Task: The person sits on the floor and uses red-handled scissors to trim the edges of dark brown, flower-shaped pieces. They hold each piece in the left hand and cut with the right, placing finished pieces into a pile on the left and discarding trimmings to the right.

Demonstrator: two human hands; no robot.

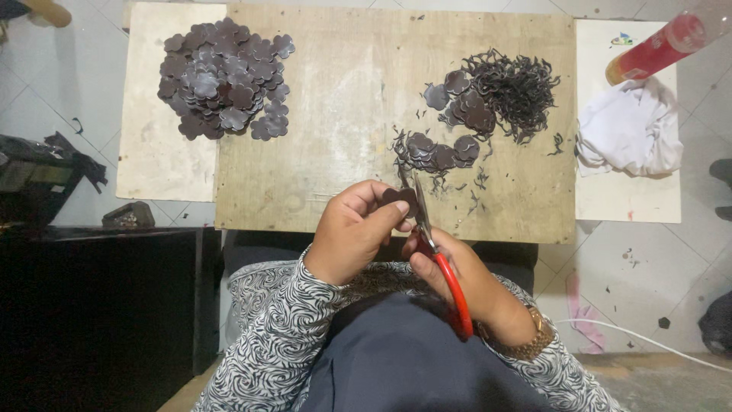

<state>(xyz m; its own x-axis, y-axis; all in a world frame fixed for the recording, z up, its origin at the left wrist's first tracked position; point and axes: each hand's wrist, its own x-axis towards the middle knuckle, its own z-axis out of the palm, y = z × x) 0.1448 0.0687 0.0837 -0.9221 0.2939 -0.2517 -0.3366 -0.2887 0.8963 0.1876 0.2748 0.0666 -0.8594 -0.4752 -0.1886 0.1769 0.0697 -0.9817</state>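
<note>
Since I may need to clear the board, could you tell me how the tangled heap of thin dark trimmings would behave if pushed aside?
The trimmings look like thin curled strips, so probably light and floppy. Being tangled, most would likely slide as a clump. Loose bits already lie scattered on the wooden board, so some would probably stray.

- The flower-shaped piece (398, 197) is small, flat and dark brown with a scalloped edge; it is pinched at the fingertips of the left hand (352, 231), just over the near edge of the wooden board (343, 122).
- The scissors (431, 240) have red handles and plain metal blades; the right hand (457, 271) grips the handles just beyond the board's near edge, and the blades point up and away across that edge, meeting the piece at its right side. How far the blades are parted cannot be told.
</note>
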